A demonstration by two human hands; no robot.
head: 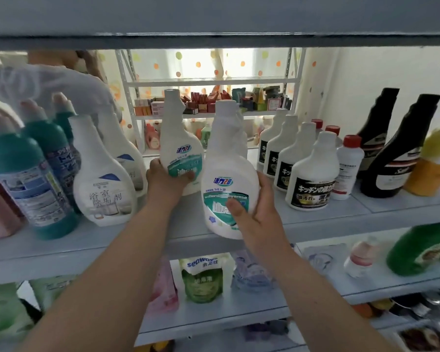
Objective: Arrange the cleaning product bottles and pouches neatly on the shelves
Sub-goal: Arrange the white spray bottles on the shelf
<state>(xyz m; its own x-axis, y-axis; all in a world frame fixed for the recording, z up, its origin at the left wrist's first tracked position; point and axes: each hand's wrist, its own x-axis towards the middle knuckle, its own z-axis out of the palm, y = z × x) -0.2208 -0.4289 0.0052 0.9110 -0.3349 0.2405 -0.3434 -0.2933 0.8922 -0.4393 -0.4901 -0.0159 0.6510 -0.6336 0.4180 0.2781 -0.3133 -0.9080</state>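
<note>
Two white bottles with green-and-blue labels are in my hands over the middle shelf (188,224). My left hand (165,180) grips the farther bottle (179,133) low on its label; it stands upright toward the back of the shelf. My right hand (257,212) holds the nearer bottle (226,171) from its right side, thumb across the label, at the shelf's front edge. The nearer bottle's base hangs slightly past the edge.
White bathroom-cleaner bottles (102,179) and teal-capped bottles (33,179) stand at left. White bottles with black labels (313,174), black bottles (396,153) and a yellow bottle (434,163) stand at right. Pouches (203,278) lie on the shelf below. Another rack (208,97) shows behind.
</note>
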